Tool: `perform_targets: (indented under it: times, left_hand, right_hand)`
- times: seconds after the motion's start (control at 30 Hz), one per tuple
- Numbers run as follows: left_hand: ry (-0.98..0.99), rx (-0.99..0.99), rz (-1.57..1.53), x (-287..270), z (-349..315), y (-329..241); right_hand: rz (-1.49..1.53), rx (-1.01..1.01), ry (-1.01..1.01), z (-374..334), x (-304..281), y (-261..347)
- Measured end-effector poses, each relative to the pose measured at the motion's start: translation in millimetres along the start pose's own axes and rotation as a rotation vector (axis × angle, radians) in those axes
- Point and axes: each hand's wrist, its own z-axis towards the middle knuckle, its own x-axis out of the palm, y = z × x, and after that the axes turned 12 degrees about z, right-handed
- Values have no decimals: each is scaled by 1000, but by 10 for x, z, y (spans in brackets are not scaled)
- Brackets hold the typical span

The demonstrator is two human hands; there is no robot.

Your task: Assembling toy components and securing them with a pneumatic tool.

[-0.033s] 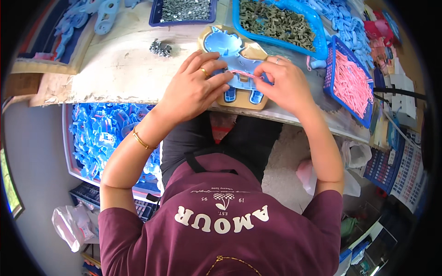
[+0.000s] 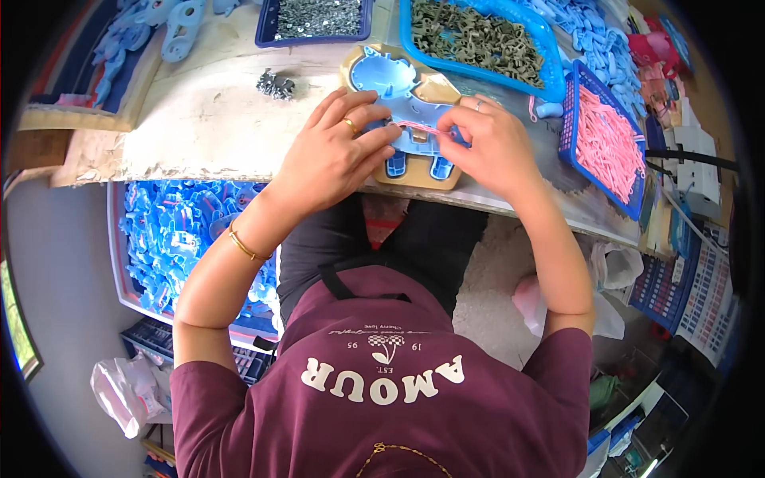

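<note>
A blue plastic shell with a round hollow upper part lies in a tan fixture at the table's front edge. Across its middle runs a thin pink strip. My left hand rests over the shell's left side, its fingertips down on the strip's left end. Thumb and index finger of my right hand are pinched around the strip's right end. The fingers partly hide both ends of the strip.
Near my left hand lies a small pile of dark metal pieces. Behind stand a tray of silvery screws and a blue basket of olive-green parts. Pink strips fill a basket at right. A bin below left holds blue shells.
</note>
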Motion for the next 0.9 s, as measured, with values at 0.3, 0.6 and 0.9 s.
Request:
perform_targets:
  times: [0.3,0.6,0.9]
  left_hand:
    - [-1,-6,-12,12,48,-8]
    - [-57,-16,-82,2,10,-6]
    - [-242,-265,122,-148,193,798]
  right_hand:
    - [-16,28,7,28,-3,-74]
    - [238,-58,-16,714,-195,396]
    - [752,-30,-118,1925,-496,1301]
